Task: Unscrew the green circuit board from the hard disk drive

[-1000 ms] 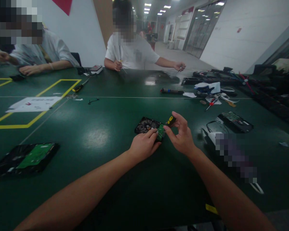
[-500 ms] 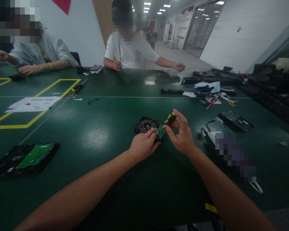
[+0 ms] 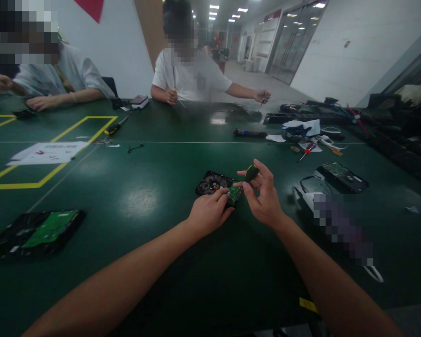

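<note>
A hard drive (image 3: 211,183) lies on the green table in front of me, its green circuit board (image 3: 235,194) facing up. My left hand (image 3: 210,209) grips the drive's near edge, fingertips over the board and thumb along the side. My right hand (image 3: 264,194) holds a black and yellow screwdriver (image 3: 251,173) by the handle, tilted above the board's right end. Some of its fingers are stretched out past the handle. Whether the screwdriver's tip touches a screw is too small to tell.
Another hard drive (image 3: 38,231) lies at left, and a third hard drive (image 3: 342,177) at right beside a blurred-out pouch-like item (image 3: 344,229). Further off are a red screwdriver (image 3: 308,150), a yellow-black screwdriver (image 3: 115,126) and paper sheets (image 3: 49,152). Two people sit across the table.
The fingers of my right hand have spread and shifted around the screwdriver handle, which has moved slightly right. My left hand and the hard drive have stayed in place.
</note>
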Demonstrator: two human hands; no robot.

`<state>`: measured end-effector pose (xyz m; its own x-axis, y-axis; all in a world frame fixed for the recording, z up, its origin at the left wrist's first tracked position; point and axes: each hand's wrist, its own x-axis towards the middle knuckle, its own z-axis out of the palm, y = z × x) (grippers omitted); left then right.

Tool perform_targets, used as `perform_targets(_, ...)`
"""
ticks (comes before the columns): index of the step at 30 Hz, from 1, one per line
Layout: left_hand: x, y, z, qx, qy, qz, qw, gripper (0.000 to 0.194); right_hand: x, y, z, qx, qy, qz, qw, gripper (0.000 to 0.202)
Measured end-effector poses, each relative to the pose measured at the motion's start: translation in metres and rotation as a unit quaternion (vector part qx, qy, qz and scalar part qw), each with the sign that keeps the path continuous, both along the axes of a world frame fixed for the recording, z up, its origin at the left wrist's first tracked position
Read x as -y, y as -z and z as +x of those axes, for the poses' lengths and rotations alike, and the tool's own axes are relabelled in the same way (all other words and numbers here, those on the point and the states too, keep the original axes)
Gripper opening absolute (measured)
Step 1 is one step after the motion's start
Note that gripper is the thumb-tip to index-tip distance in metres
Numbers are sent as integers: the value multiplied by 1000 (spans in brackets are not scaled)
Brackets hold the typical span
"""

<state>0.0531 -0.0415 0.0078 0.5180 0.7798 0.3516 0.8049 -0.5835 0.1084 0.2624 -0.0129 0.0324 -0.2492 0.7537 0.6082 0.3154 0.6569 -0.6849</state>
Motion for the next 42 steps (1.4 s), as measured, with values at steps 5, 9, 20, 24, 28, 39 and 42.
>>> perform_targets(5,0,-1,0,0,-2,-3,1000,35,0,0,0,15,23,-3,1000,73)
perform_targets(9,0,-1,0,0,0,-2,1000,36,0,-1,1,16,46,-8,999,76)
perform_targets(20,0,0,0,-8,-2,4,1000,36,0,0,1,-8,-11,-23,1000,67)
perform_targets(24,0,0,0,-8,-6,6,1000,35,-1,0,1,-8,-2,-28,1000,71)
perform_targets(28,0,0,0,-9,-3,2,1000,36,0,-2,0,-3,10,-32,999,80)
perform_targets(39,0,0,0,2,2,3,1000,36,2,-3,-2,-3,24,-13,1000,75)
perform_targets(42,-1,1,0,3,2,-1,1000,35,2,-3,-2,-11,9,-29,999,74)
